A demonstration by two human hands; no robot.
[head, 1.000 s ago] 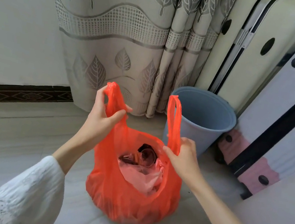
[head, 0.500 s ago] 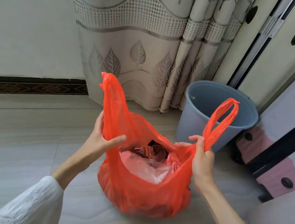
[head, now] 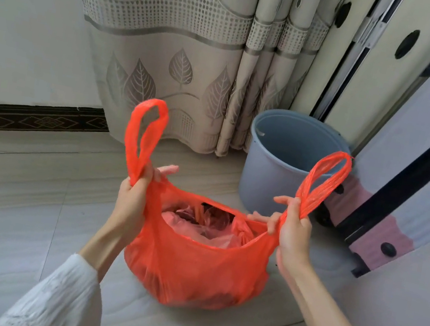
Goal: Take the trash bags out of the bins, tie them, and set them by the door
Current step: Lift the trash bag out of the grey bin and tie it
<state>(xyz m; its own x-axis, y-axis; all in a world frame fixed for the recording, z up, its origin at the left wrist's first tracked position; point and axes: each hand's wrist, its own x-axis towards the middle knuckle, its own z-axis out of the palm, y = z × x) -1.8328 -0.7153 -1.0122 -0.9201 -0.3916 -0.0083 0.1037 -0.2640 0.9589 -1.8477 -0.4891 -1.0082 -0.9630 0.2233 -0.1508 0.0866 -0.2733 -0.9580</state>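
An orange trash bag [head: 197, 272] sits on the tiled floor in front of me, its mouth open with crumpled pink plastic and dark waste showing inside. My left hand [head: 133, 194] grips the base of the bag's left handle loop, which stands upright above my fist. My right hand [head: 292, 228] grips the base of the right handle loop, which leans out to the right. The two handles are pulled apart, stretching the bag's rim flat between them. Behind the bag stands a blue-grey bin [head: 288, 164], with no bag in it.
A patterned beige curtain [head: 184, 51] hangs behind, reaching the floor. Two hard suitcases [head: 423, 148] lean against the wall on the right, close to the bin. A dark patterned skirting [head: 29, 118] runs along the white wall at left. Pale floor tiles spread to the left.
My hands have slid down to the bases of the handle loops and drawn apart sideways. The bag's mouth has stretched wide and flat; the right loop now tilts outward.
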